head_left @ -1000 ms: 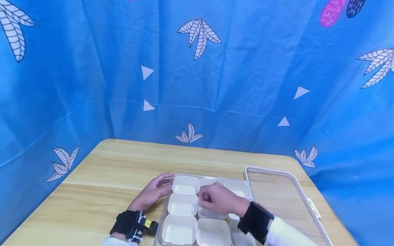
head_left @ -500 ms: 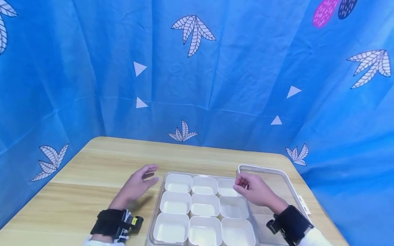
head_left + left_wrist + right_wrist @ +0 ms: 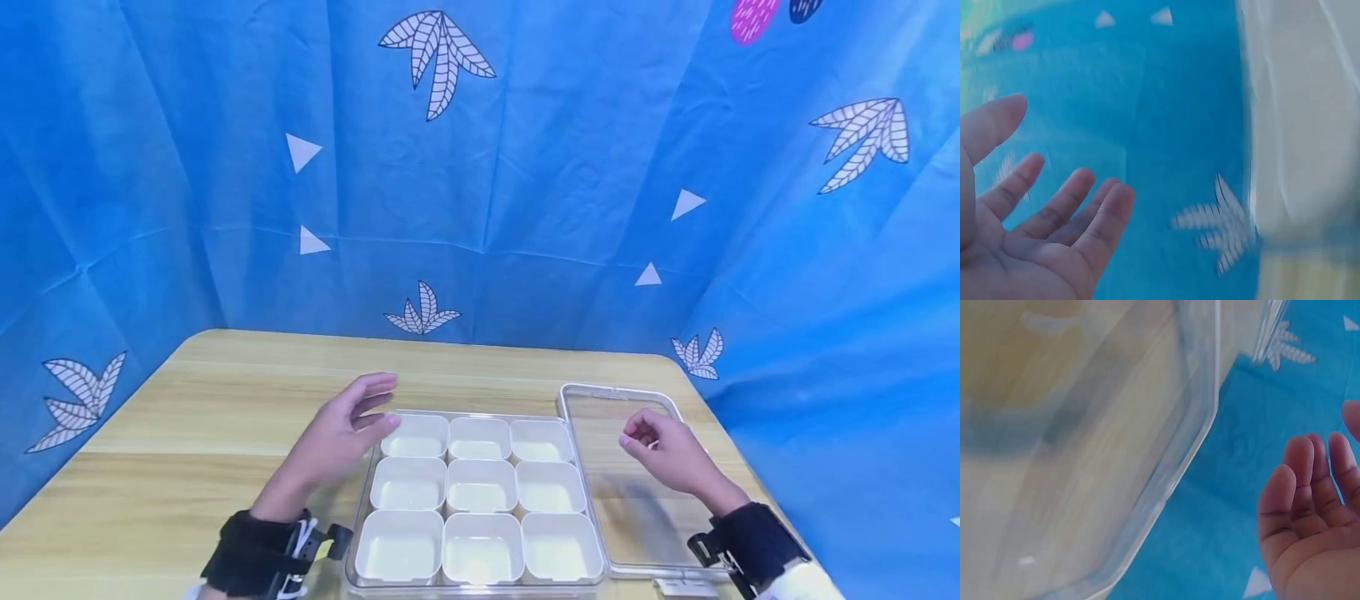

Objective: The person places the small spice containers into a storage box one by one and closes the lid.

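Observation:
My left hand (image 3: 337,433) hovers by the far left corner of a clear plastic box (image 3: 472,590), fingers spread and slightly bent. In the left wrist view its palm (image 3: 1041,250) holds nothing. Inside the box sit several white square cups (image 3: 480,482) in rows of three, with no contents visible. To the right of the box lies a clear lid (image 3: 622,525) with a pale frame. Over this lid is my right hand (image 3: 667,454), its fingers loosely curled. The right wrist view shows that hand's fingers (image 3: 1275,500) relaxed, with nothing between them.
The box and lid lie side by side on a wooden table (image 3: 187,475) with rounded far corners. A blue patterned curtain (image 3: 480,200) hangs behind and along both sides. A white latch (image 3: 684,587) shows at the lid's near edge.
The right hand has moved from over the middle cups rightward to above the lid. The left hand has let go of the box's side and lifted. The head view has shifted slightly.

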The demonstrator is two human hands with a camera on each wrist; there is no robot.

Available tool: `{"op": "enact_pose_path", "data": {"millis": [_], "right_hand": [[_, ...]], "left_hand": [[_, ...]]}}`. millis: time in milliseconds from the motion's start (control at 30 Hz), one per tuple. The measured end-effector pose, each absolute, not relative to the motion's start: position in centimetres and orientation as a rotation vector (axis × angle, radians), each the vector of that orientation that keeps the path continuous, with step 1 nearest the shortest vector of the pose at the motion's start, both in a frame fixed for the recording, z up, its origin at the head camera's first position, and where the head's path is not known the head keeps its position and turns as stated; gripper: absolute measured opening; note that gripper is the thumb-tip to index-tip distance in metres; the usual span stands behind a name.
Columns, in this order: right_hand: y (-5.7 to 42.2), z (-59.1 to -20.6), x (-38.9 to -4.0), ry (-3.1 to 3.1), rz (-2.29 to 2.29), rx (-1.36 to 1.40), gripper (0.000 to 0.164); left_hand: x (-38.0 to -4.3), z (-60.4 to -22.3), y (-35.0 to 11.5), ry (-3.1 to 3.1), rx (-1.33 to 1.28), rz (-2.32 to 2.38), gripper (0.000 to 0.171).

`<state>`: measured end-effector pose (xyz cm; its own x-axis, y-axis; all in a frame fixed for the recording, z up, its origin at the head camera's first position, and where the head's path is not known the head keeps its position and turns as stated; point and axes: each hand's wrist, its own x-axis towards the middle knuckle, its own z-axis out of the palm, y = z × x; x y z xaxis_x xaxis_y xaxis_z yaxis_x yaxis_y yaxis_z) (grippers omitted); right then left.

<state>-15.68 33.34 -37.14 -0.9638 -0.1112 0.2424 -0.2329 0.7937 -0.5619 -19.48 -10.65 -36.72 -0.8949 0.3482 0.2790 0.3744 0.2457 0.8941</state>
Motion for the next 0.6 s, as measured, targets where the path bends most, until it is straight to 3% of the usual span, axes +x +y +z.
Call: {"op": "enact_pose_path", "data": {"millis": [200,400,600], "right_hand": [[35.9,-37.7,-14.5,-2.763,0.961,0.019,0.012],[38.2,-38.1,-13.7,-2.738,1.054,-0.145,0.027],[39.9,-38.5,-13.0,-2.748,1.169,-0.287,0.037]], "left_hand": [[-18.7,-35.4,-6.5,-2.434,-0.853,-1.909,0.060],[-17.5,-34.8,-3.5,-2.478,-0.899,-1.999,0.066],[-15.8,-35.1,-1.8,-2.657,-1.212,-1.567,0.063]]}}
